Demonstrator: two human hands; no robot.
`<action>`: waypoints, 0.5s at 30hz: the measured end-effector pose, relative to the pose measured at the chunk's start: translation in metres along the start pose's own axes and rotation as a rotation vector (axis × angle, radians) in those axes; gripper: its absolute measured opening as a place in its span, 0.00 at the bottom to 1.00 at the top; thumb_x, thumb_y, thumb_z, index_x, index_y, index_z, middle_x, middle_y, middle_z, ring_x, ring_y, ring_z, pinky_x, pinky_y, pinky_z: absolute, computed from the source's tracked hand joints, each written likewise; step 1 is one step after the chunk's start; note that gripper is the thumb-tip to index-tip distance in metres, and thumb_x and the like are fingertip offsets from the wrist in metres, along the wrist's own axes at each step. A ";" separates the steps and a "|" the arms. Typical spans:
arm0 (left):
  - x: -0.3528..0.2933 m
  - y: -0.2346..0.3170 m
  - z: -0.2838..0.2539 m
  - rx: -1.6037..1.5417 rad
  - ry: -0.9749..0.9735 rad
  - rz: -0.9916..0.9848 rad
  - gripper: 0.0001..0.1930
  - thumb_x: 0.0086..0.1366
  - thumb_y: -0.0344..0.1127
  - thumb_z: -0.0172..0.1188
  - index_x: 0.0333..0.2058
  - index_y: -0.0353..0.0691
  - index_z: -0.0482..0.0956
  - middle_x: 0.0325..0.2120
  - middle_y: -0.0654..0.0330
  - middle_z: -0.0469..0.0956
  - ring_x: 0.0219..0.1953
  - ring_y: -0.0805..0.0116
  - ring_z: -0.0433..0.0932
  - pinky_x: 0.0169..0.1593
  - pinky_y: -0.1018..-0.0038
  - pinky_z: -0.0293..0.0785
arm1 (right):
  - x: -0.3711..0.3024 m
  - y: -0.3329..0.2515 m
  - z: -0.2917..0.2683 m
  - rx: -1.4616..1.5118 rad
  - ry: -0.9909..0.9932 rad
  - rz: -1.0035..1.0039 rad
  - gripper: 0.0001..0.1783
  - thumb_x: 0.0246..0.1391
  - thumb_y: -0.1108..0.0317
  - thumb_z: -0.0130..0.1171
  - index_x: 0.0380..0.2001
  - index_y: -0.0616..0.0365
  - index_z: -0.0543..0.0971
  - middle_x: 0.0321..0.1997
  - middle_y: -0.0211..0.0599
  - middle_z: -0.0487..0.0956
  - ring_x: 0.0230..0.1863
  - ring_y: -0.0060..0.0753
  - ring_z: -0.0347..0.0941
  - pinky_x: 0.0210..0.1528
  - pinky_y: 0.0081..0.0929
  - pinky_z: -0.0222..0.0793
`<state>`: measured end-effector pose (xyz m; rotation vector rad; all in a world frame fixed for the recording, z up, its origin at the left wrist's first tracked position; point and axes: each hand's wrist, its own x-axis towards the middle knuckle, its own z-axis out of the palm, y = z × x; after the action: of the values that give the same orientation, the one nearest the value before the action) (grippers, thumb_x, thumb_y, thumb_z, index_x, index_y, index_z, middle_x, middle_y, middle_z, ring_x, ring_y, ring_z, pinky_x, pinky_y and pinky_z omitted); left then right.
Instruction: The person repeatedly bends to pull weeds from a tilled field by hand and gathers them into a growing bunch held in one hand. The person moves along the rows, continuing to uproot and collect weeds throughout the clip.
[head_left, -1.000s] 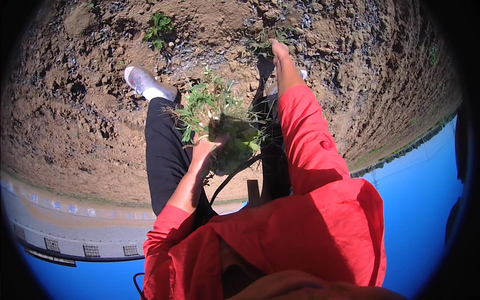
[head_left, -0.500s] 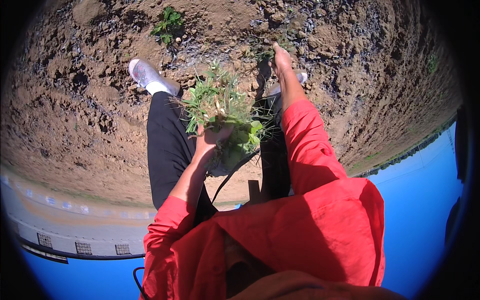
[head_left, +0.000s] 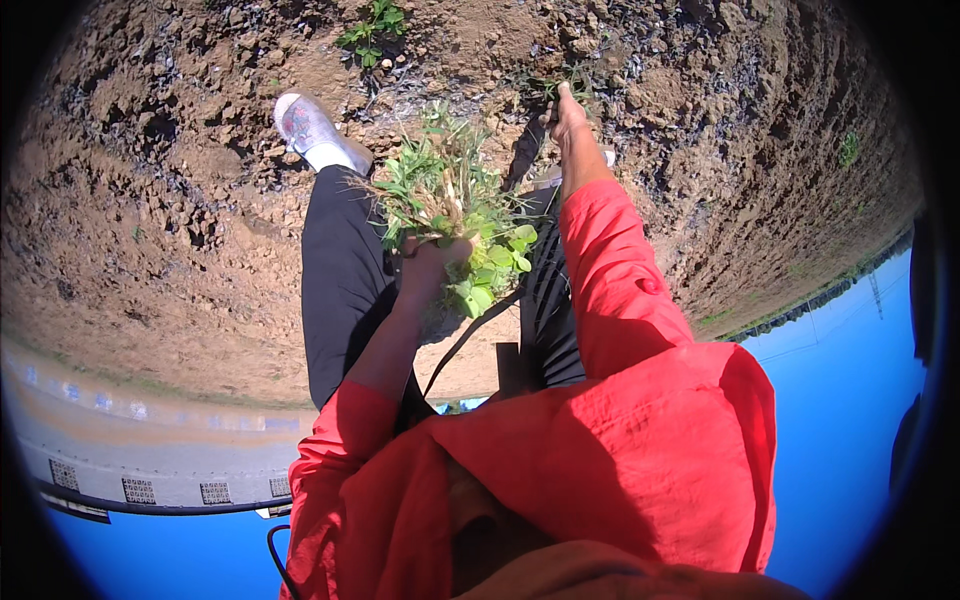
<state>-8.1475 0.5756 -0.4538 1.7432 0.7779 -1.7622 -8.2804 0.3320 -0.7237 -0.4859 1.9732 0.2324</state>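
Observation:
A thick bunch of pulled weeds (head_left: 455, 195), with green leaves, thin stems and pale dry strands, is gripped in my left hand (head_left: 430, 270) between my knees. Its leaves hide part of my fingers. My right arm stretches forward to the soil, where my right hand (head_left: 570, 120) is closed at a low grassy weed (head_left: 575, 80). The thumb lies on top; the other fingertips are mostly hidden among the thin blades.
Dry, cloddy brown soil (head_left: 230, 240) surrounds my feet. A leafy green plant (head_left: 373, 35) grows ahead of my left shoe (head_left: 312, 125). Another small green plant (head_left: 850, 148) stands far right. A dark strap (head_left: 465, 345) hangs between my legs.
My view has shifted, so the leafy plant sits higher and farther right. The bunch in my left hand has tilted, showing more of its pale stems. My right hand stays by the grassy weed.

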 end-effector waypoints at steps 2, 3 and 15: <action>-0.001 0.002 -0.005 0.096 -0.024 0.048 0.24 0.47 0.53 0.60 0.26 0.32 0.73 0.19 0.62 0.72 0.19 0.75 0.68 0.23 0.76 0.61 | -0.020 -0.004 0.032 0.175 -0.036 0.078 0.17 0.50 0.50 0.53 0.20 0.51 0.67 0.13 0.27 0.64 0.10 0.24 0.56 0.10 0.23 0.55; -0.007 0.008 -0.007 0.162 -0.050 0.071 0.27 0.47 0.55 0.60 0.28 0.31 0.73 0.21 0.60 0.73 0.20 0.74 0.69 0.25 0.74 0.62 | -0.009 0.001 0.028 0.158 -0.037 0.053 0.15 0.50 0.52 0.53 0.22 0.51 0.68 0.14 0.28 0.66 0.10 0.24 0.57 0.10 0.23 0.54; -0.014 0.031 0.002 0.272 -0.061 0.014 0.27 0.46 0.54 0.60 0.34 0.32 0.75 0.22 0.53 0.74 0.27 0.65 0.73 0.36 0.71 0.67 | -0.148 -0.119 0.102 -0.908 -0.323 -1.013 0.19 0.48 0.54 0.54 0.20 0.61 0.72 0.17 0.27 0.68 0.20 0.20 0.58 0.23 0.24 0.57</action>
<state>-8.1259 0.5522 -0.4409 1.8496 0.5182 -1.9768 -8.0896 0.2973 -0.6290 -1.8095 1.0184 0.5010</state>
